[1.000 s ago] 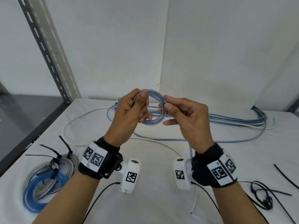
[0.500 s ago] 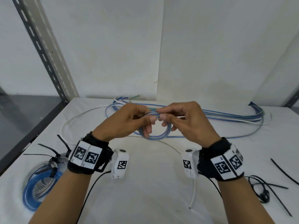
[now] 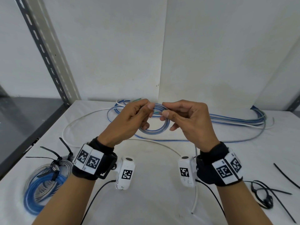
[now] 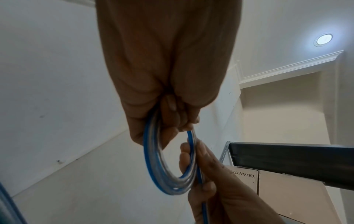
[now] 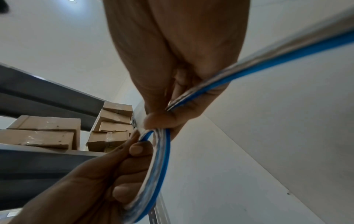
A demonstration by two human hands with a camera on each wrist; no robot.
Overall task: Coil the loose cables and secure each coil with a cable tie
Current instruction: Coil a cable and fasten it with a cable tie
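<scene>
Above the white table (image 3: 146, 200), 2 hands hold 1 small coil of blue-and-clear cable (image 3: 154, 131).

Curled around the coil's left side, the left hand (image 3: 129, 122) grips it with thumb on top; the right hand (image 3: 190, 122) pinches the upper right part between thumb and forefinger, the other fingers loosely bent. From the right palm, a strand runs off toward the loose cables (image 3: 235, 122) lying along the table's far edge. At near left lie finished coils (image 3: 42, 184) bound with black ties; spare cable ties (image 3: 266, 192) lie at near right.
</scene>
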